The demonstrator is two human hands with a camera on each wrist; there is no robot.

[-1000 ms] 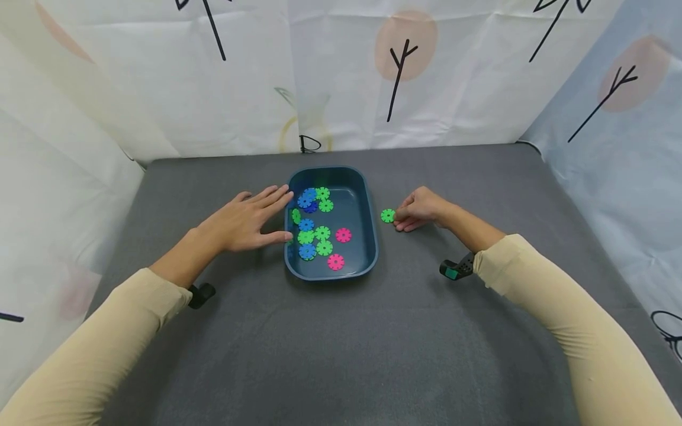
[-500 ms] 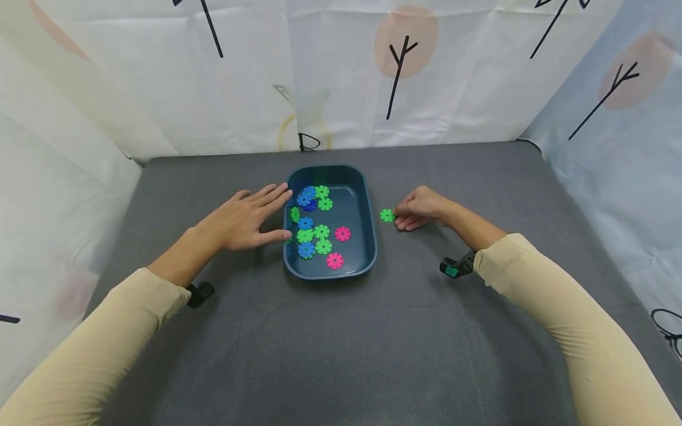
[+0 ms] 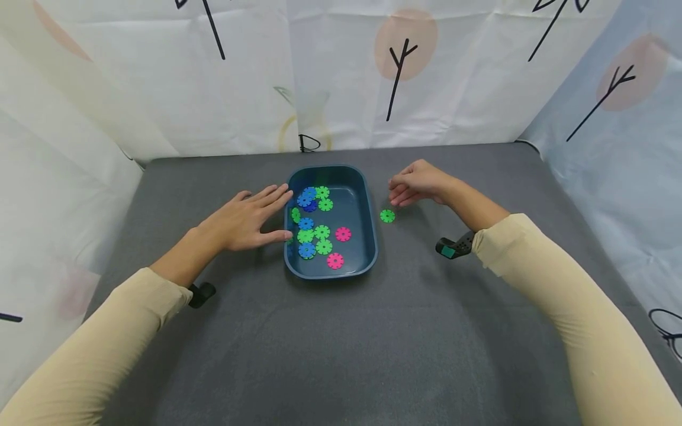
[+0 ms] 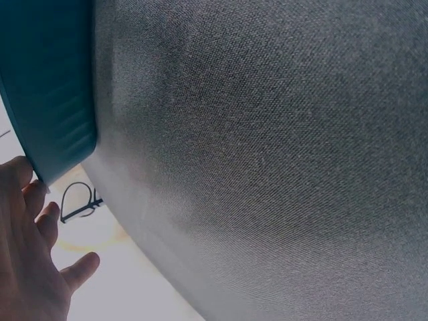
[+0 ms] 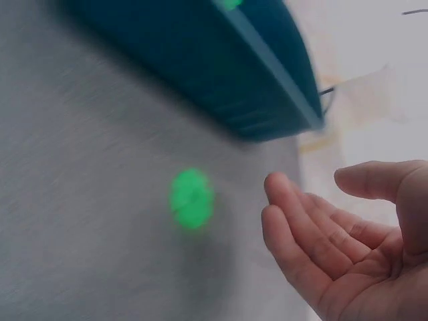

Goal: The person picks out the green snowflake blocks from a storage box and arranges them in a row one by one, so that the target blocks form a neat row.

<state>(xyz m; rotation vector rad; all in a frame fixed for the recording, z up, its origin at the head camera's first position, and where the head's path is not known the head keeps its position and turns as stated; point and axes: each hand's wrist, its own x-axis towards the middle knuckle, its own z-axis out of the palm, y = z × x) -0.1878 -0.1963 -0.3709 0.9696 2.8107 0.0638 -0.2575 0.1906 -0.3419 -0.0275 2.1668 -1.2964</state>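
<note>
Touching the left rim of the tray (image 3: 354, 207) with the left hand (image 3: 242, 223), with fingers spread and thumb wide of them. Hovering beside the tray's right side with the right hand (image 3: 417, 184), with fingers loosely bent and thumb apart. Lying flat on the tabletop (image 3: 341, 343), near the right fingertips but apart from them: one green disc (image 3: 387, 216). Inside the tray, mostly leftward: blue discs (image 3: 306, 223), pink discs (image 3: 343, 234) and more green ones.

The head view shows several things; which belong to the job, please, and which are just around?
Likely in the job: blue tray; coloured discs inside; green disc beside it; left hand; right hand.
Just around: grey table; printed backdrop; black wrist devices.
</note>
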